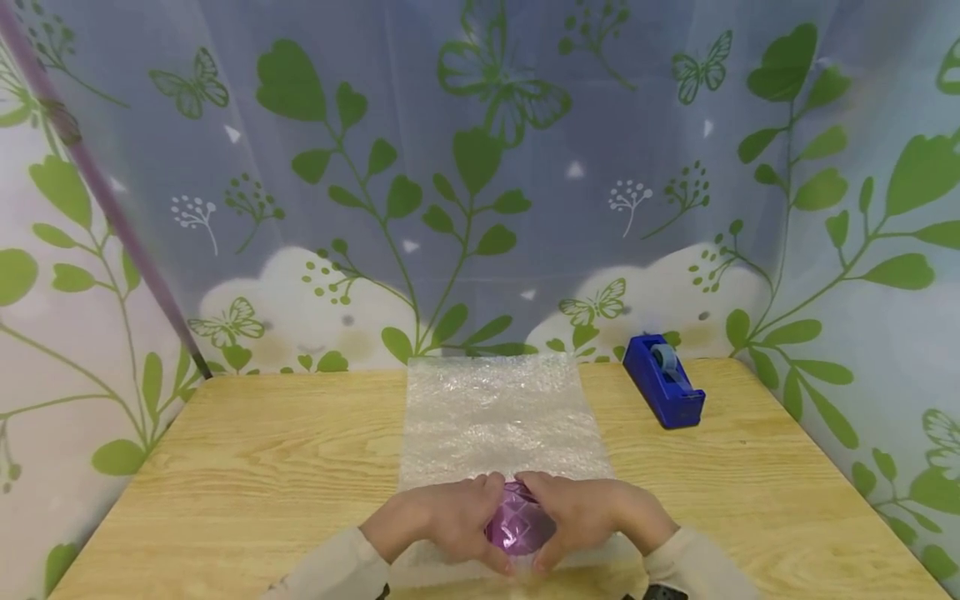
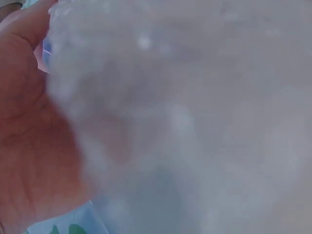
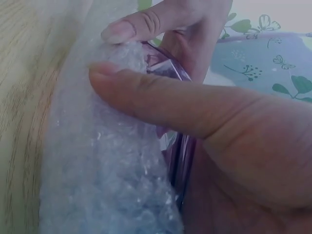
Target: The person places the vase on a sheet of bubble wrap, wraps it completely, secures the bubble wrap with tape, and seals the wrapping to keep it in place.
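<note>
Here in the head view I have both hands low on the table [image 1: 285,450], and between them sits the purple object [image 1: 519,521], shiny and diamond-patterned, at the near end of a sheet of bubble wrap [image 1: 498,417]. Left hand [image 1: 457,517] curls round one side, right hand [image 1: 588,512] round the other: a two-sided hold, fingertips nearly meeting at the far side, thumbs coming close at the near side. Over on the right wrist view, lovely detail: the right thumb [image 3: 146,95] and the left thumb [image 3: 151,22] both press the sheet's near edge up against the purple surface, so the grip takes in wrap and object together. The left wrist view gives me mostly blurred plastic.

My call on doing this well: even pressure from both thumbs, the edge kept snug and straight, the object centred so neither side of the sheet runs long. A slick, faceted surface like that probably slides, so fingers ought to stay wrapped round behind it; squeezing harder risks popping bubbles.

Off to the right, well apart from the hands, stands the blue tape dispenser [image 1: 663,382] with its roll of tape [image 1: 664,358] loaded. Any branding? I read none on it, none on the wrap, none on the purple piece. The curtain [image 1: 510,242] behind carries printed leaves and butterflies, no words I can make out.
</note>
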`<state>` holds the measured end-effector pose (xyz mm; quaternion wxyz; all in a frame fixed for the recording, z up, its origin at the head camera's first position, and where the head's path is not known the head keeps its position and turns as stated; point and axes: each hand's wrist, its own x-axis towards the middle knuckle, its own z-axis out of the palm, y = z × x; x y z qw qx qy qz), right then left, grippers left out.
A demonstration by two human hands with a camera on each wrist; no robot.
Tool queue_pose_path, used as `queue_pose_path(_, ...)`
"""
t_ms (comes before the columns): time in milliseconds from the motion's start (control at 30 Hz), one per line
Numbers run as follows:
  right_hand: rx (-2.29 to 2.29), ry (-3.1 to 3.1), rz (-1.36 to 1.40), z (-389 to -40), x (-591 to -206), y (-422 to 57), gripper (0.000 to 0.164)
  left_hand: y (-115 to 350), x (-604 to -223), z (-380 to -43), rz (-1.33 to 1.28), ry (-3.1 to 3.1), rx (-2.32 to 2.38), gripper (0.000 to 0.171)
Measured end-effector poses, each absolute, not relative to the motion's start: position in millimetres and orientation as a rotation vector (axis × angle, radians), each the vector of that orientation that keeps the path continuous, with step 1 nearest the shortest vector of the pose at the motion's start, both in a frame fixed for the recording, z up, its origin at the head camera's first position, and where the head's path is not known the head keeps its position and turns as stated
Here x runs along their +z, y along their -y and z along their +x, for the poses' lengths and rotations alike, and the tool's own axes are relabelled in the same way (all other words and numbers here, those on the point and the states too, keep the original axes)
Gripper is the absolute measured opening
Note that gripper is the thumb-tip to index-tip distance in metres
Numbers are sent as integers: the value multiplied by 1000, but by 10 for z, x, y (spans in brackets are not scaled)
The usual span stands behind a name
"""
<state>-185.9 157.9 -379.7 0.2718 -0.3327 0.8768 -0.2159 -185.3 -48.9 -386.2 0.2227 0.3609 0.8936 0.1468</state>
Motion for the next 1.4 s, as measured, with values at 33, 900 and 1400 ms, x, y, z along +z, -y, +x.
queue_pose_path(33,-581,-2357,-884,-1862,-3792,-1585,86,481,-3854,-1857,988,-2470,395,67)
queue_pose_path(900,-76,-3207,-1007,-1302,-3953,-1529,83,433,-3792,-2094,876,-2294,446,70)
queue_pose_path(1400,-90,-3261,-940,-1212,-4384,-1350,108,439,-3785,-2166,863,-2285,408,77)
